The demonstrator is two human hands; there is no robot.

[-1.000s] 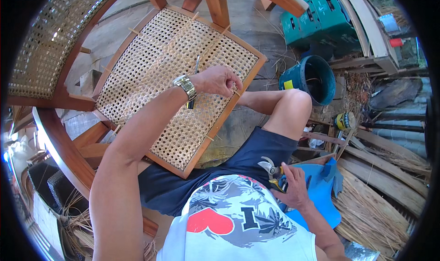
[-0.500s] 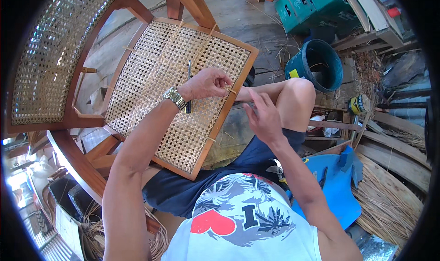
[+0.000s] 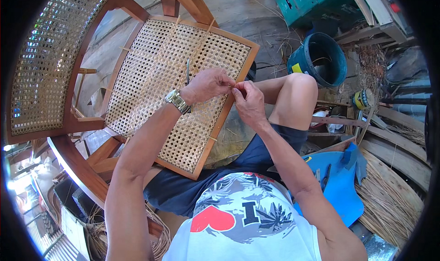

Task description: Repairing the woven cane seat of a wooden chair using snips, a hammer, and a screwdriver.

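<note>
Work position: woven cane seat panel (image 3: 151, 68) in wooden frame (image 3: 228, 112), centre-left, near corner over dark shorts (image 3: 169, 194). Left hand (image 3: 211, 84): over right edge of panel, narrow pinch. Right hand (image 3: 250, 100): at same edge, narrow thumb-and-finger pinch, in fingertip contact or nearly so with left hand. Pinched item: too small to tell. Slim metal-shafted tool (image 3: 187, 71): on panel, partly behind left hand.

Containers:
- Dark teal bucket (image 3: 300, 55), far right: thin strand inside, lower interior in shadow.
- Green crates (image 3: 316, 7), beyond bucket: contents hidden.
- Small yellow-labelled tin (image 3: 360, 100), right of bucket and nearer: cannot tell contents.

Near right: blue plastic piece (image 3: 346, 194) beside loose cane strips (image 3: 389, 220).
</note>
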